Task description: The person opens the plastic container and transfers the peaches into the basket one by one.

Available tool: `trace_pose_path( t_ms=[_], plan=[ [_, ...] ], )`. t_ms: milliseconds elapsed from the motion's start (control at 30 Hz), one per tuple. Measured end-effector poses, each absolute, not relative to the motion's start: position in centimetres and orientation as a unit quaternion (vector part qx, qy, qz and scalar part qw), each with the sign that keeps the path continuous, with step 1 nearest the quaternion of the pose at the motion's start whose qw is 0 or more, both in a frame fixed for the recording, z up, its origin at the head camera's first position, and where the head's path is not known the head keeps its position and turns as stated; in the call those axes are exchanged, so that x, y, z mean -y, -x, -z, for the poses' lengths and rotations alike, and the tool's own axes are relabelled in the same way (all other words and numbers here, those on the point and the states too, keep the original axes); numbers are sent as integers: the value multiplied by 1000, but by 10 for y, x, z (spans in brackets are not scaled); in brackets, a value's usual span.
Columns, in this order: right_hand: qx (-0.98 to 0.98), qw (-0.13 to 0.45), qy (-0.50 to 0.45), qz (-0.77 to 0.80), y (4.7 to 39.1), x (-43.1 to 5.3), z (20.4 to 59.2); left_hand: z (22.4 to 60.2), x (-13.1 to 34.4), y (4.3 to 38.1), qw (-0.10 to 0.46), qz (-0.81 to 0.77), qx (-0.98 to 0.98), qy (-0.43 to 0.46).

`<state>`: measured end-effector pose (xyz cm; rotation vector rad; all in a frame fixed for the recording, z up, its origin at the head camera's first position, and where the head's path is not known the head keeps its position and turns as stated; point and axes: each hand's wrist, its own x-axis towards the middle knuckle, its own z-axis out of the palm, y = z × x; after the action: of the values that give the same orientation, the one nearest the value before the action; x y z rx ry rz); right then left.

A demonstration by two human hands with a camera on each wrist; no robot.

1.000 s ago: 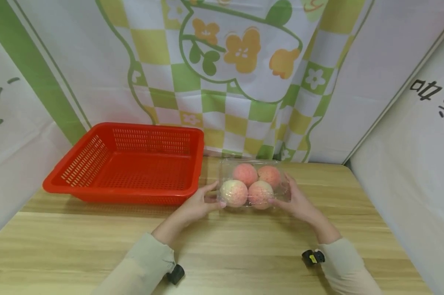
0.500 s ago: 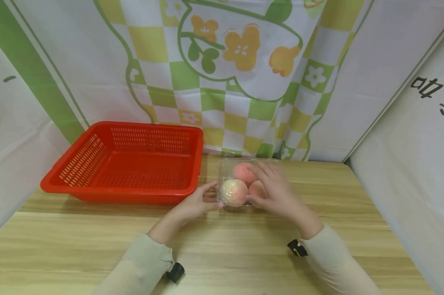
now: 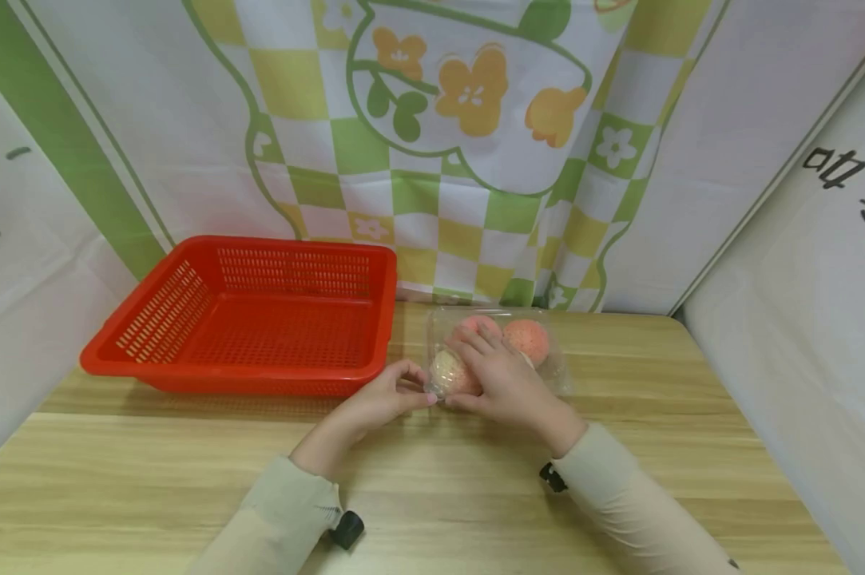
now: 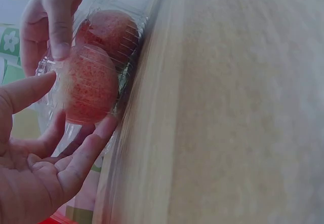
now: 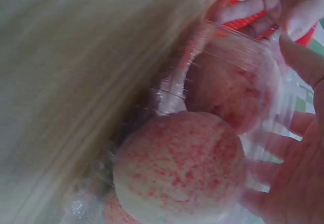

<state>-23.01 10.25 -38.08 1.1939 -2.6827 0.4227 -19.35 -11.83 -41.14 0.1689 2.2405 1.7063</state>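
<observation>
A clear plastic clamshell box (image 3: pixel 558 369) of peaches (image 3: pixel 527 342) lies on the table in the head view. My left hand (image 3: pixel 378 399) holds the box at its front left corner, with its thumb at the front edge. In the left wrist view, its fingers (image 4: pixel 83 155) reach along the box's side. Over the box lies my right hand (image 3: pixel 507 387), covering part of the fruit. Its thumb (image 4: pixel 59 36) touches the front edge near my left thumb. Long, nearly straight fingers (image 5: pixel 273 145) of that hand spread across the lid in the right wrist view.
A red plastic basket (image 3: pixel 238 371) with slotted walls stands to the left of the box. Behind the wooden table (image 3: pixel 468 495) hangs a checked, flowered curtain (image 3: pixel 418 192). White cloth panels (image 3: pixel 799 335) rise at both sides.
My right hand has left the box's right side and swept left over the lid to the front left corner. My left hand has stayed at that corner, and the box has hardly moved.
</observation>
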Motion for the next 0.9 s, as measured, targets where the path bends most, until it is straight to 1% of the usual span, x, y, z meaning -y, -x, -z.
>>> trace_pose_path(
  t_ms=[100,400,700,900],
  plan=[
    [902,103,-400,-121,230,-102,382,413,119,196,171,-607,-773,-72],
    [886,177,-425,-62,231,-100,382,413,120,198,200,-623,-751,-86],
    [846,266,-461,-38,234,-103,394,417,120,198,218,-646,-726,-84],
    [797,324,-508,-34,243,-101,402,418,121,199,239,-674,-694,-83]
  ],
)
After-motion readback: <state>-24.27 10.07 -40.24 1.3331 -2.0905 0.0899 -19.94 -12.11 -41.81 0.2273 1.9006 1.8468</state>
